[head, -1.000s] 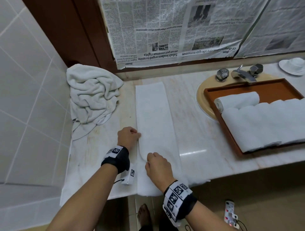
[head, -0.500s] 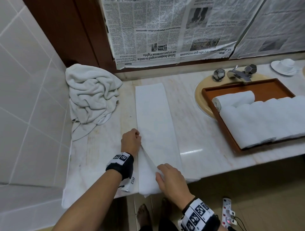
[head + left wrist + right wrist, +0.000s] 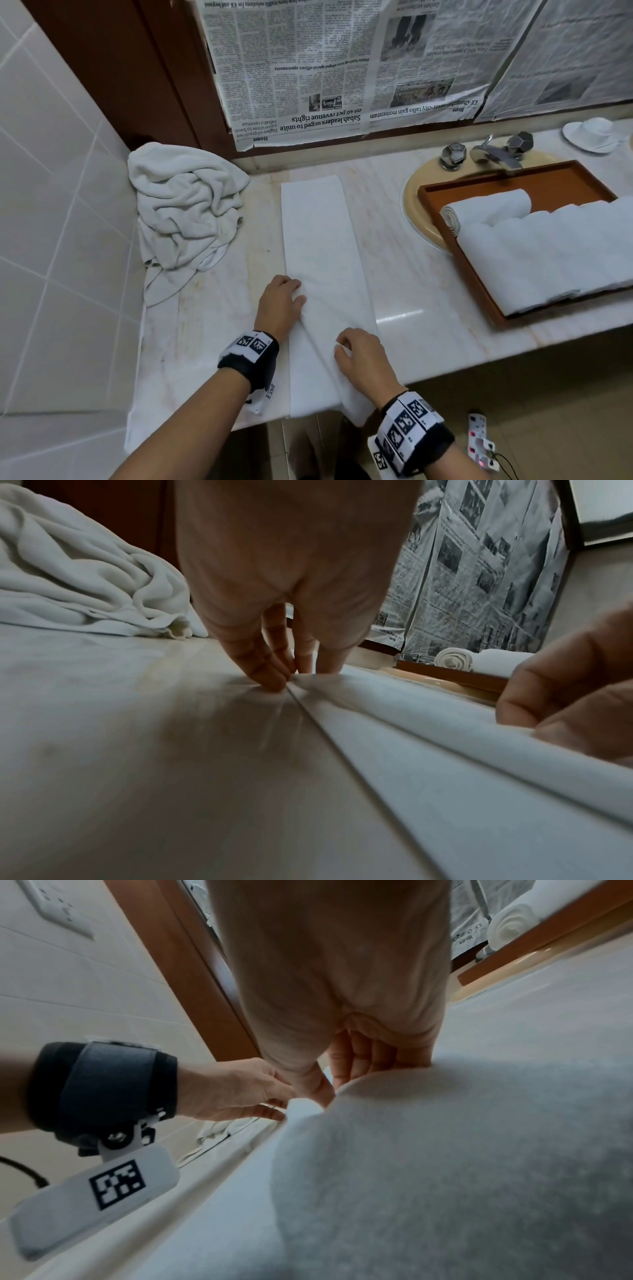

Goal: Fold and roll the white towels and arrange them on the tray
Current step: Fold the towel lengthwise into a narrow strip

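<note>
A long folded white towel [image 3: 318,240] lies lengthwise on the marble counter, its near end hanging over the front edge. My left hand [image 3: 294,291] pinches its left edge with curled fingers, seen close in the left wrist view [image 3: 294,674]. My right hand [image 3: 346,346] grips the near end, which is lifted into a diagonal fold across the strip [image 3: 445,1150]. At the right, the brown tray [image 3: 496,174] holds one rolled towel [image 3: 486,205] and a row of rolled towels [image 3: 548,253] in front of it.
A crumpled towel pile [image 3: 185,209] fills the back left corner by the tiled wall. The tray sits over the beige sink [image 3: 416,212], behind it the faucet [image 3: 493,154] and a white cup on a saucer [image 3: 592,133]. Newspaper covers the wall behind.
My right hand dropped to the overhanging end, took hold of it and brought it back up onto the counter in a diagonal fold. My left hand stayed at the left edge.
</note>
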`<state>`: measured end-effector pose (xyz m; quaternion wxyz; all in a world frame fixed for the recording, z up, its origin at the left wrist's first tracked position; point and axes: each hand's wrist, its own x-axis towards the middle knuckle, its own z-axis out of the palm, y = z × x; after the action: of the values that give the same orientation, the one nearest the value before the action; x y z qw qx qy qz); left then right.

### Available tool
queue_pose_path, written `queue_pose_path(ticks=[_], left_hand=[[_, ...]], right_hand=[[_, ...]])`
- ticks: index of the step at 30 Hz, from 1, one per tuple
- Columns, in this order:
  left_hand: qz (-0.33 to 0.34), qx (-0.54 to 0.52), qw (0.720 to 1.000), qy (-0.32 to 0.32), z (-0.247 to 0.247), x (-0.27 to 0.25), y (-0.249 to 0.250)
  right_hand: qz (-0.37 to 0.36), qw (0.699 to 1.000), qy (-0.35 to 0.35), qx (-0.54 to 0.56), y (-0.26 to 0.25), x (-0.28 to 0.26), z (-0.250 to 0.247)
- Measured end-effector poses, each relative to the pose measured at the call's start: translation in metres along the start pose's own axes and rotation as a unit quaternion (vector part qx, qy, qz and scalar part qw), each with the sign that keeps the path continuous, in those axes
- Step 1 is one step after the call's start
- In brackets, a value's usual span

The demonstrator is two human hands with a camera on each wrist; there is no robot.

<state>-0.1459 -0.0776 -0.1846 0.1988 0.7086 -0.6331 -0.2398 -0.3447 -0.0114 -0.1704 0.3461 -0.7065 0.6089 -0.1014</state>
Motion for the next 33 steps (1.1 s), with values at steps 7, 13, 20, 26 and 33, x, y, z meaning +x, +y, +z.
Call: queue_pose_path(ticks=[7, 13, 20, 26, 33], left_hand=[[-0.031, 0.016, 0.999, -0.006, -0.002, 0.047, 0.014], [-0.057, 0.001, 0.998, 0.002, -0.003, 0.088, 0.024], [-0.065, -0.046, 0.997, 0.006, 0.000, 0.091, 0.026], [-0.047, -0.013, 0.998, -0.033, 0.010, 0.067, 0.019], [-0.039, -0.004, 0.997, -0.072, 0.003, 0.063, 0.021]], right_hand=[[0.025, 0.998, 0.007, 0.062, 0.005, 0.052, -0.027], [0.055, 0.995, 0.019, 0.085, 0.010, 0.105, -0.046], [0.017, 0.998, -0.007, 0.063, 0.017, 0.117, -0.066], [-0.019, 0.998, -0.039, -0.045, 0.007, 0.052, -0.074], [-0.104, 0.992, -0.004, -0.078, -0.025, -0.017, -0.045]])
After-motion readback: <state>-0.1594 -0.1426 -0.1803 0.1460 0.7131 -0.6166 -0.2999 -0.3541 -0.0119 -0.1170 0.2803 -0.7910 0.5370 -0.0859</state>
